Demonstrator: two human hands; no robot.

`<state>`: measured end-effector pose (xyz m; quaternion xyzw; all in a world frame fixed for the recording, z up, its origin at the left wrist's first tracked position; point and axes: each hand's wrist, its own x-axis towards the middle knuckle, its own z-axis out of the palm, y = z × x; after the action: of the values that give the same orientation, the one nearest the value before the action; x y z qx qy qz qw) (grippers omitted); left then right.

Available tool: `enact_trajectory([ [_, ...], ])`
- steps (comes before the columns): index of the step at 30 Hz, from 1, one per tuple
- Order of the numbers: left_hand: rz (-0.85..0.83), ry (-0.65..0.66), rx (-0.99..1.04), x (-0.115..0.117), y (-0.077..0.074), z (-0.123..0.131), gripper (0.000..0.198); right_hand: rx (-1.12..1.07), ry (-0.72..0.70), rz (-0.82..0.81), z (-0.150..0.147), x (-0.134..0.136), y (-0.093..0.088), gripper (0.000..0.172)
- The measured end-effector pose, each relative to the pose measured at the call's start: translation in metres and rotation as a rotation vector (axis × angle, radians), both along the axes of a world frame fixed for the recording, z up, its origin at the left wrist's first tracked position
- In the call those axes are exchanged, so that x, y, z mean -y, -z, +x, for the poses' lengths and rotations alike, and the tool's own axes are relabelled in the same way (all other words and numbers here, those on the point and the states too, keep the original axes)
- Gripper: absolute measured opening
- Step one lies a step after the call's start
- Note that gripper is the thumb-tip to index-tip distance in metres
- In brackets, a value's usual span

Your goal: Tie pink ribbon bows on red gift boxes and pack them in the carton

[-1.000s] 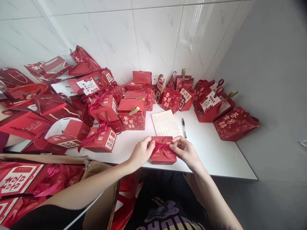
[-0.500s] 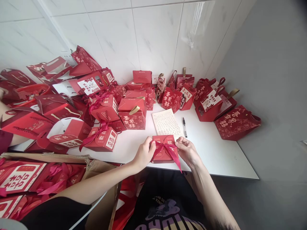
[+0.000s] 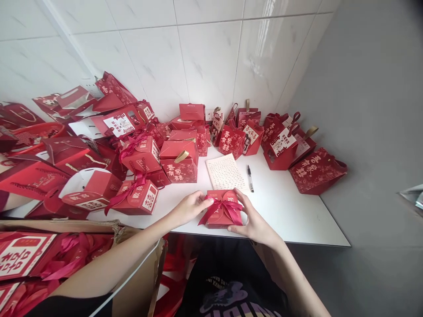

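A small red gift box with a red ribbon bow on top sits at the near edge of the white table. My left hand touches the box's left side, its fingers reaching to the ribbon. Against the box's right side and front corner lies my right hand, cupped round it.
Many red gift boxes and bags crowd the table's left and back. A sheet of written paper and a pen lie just behind the box. A cardboard carton full of red boxes stands at my left. A grey wall closes the right side.
The ribbon's loose tails have been drawn into a bow on the box. My right hand dropped from the ribbon to the box's right side, and the left hand loosened its pinch.
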<state>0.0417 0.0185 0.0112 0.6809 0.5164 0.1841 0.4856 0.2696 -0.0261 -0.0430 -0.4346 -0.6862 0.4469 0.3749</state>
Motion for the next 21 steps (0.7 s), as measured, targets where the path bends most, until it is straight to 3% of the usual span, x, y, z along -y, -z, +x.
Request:
enact_trajectory([
  [2,0.087,-0.048,0.010,0.005,-0.001,0.005,0.029,0.002,0.023,0.034,-0.008,0.000,0.001,0.091],
  [5,0.389,-0.058,0.038,0.013,-0.009,0.010,0.020,-0.045,0.099,0.145,-0.018,0.000,0.002,0.092],
  [10,1.075,0.259,0.012,0.029,-0.026,0.010,0.008,-0.161,0.291,0.413,-0.031,0.005,-0.004,0.089],
  [14,1.359,0.342,-0.009,0.035,-0.036,0.007,0.021,-0.207,0.333,0.590,-0.032,0.008,-0.016,0.091],
  [17,1.319,0.291,0.044,0.031,-0.047,0.002,0.053,-0.199,0.328,0.618,-0.032,0.010,-0.026,0.092],
  [19,1.093,0.259,0.035,0.026,-0.057,-0.003,0.089,-0.183,0.300,0.565,-0.032,0.011,-0.033,0.093],
  [21,0.759,0.223,0.023,0.022,-0.067,-0.010,0.106,-0.187,0.228,0.479,-0.033,0.009,-0.042,0.095],
])
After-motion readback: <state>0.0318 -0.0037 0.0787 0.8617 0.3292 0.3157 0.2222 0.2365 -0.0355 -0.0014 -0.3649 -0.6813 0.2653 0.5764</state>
